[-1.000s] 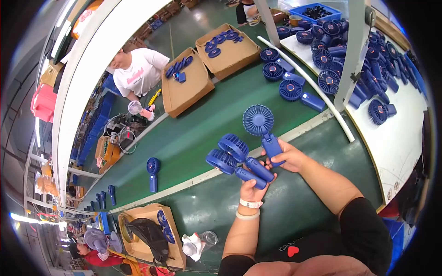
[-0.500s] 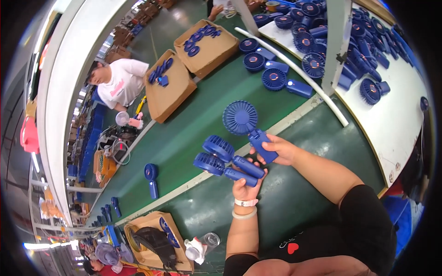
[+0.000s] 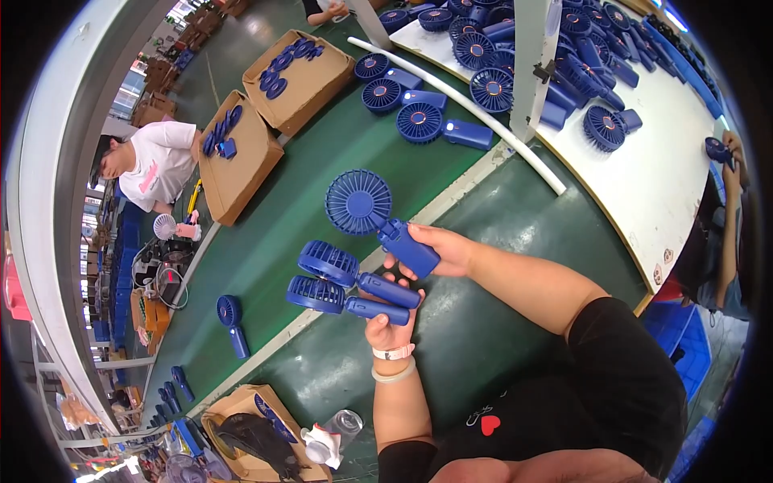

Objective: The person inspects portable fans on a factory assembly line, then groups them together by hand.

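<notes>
Two blue handheld fans (image 3: 328,262) lie side by side in my left hand (image 3: 393,322), its fingers wrapped round both handles and their round heads pointing left. Just above them, my right hand (image 3: 435,248) grips a third blue handheld fan (image 3: 359,202) by its flat handle. That fan's round slatted grille faces up, and its handle bends at the neck. The right hand's fingertips come close to the left hand's fans; whether they touch cannot be told. Both hands are over the near edge of the green conveyor belt (image 3: 266,290).
Several blue fans rest on the belt's far part, and a heap covers the white table (image 3: 612,193) at right. A white tube (image 3: 483,117) runs along its edge. Cardboard trays (image 3: 302,105) stand across the belt. A box (image 3: 233,402) and clear cup (image 3: 346,423) sit at lower left.
The whole scene has shifted left in view as my head turned right. Both hands keep the same hold on the fans. A person with a fan now shows at the far right.
</notes>
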`<state>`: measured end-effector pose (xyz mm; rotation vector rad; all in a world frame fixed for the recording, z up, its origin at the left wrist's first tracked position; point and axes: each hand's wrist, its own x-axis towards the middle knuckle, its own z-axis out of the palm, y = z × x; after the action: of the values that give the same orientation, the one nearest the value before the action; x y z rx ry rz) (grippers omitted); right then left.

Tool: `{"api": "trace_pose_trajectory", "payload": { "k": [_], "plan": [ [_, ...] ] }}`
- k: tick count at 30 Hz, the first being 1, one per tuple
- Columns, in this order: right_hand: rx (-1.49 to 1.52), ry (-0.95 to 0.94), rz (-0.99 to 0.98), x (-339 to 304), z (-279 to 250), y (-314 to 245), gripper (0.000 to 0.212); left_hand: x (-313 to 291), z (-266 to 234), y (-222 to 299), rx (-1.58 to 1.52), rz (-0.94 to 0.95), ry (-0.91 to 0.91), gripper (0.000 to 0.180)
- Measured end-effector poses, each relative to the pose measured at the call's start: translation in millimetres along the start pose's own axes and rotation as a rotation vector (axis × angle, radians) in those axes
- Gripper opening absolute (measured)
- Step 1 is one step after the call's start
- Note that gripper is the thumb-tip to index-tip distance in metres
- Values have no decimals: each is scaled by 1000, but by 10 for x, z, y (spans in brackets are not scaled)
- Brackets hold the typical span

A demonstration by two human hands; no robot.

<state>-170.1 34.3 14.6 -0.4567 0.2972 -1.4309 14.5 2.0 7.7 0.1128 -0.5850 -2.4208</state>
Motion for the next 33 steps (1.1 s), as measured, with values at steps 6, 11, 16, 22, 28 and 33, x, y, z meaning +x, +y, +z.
{"api": "trace_pose_trajectory", "payload": {
  "k": [6,11,16,22,28,33],
  "plan": [
    [-66,15,17,-6,63,-23,43,21,9,0,-2,-4,-24,60],
    [-50,60,58,4,47,-11,47,39,-3,5,14,-17,-11,60],
    [-7,128,-33,6,24,12,49,3,19,-26,-48,-9,30,66],
    [-76,153,-27,-17,113,-27,45,18,15,0,0,-3,38,59],
    [-124,203,-34,-9,116,-7,38,24,17,-10,8,27,88,55],
    [-463,303,-168,-1,113,3,36,14,6,-9,15,27,141,56]
  ]
}}
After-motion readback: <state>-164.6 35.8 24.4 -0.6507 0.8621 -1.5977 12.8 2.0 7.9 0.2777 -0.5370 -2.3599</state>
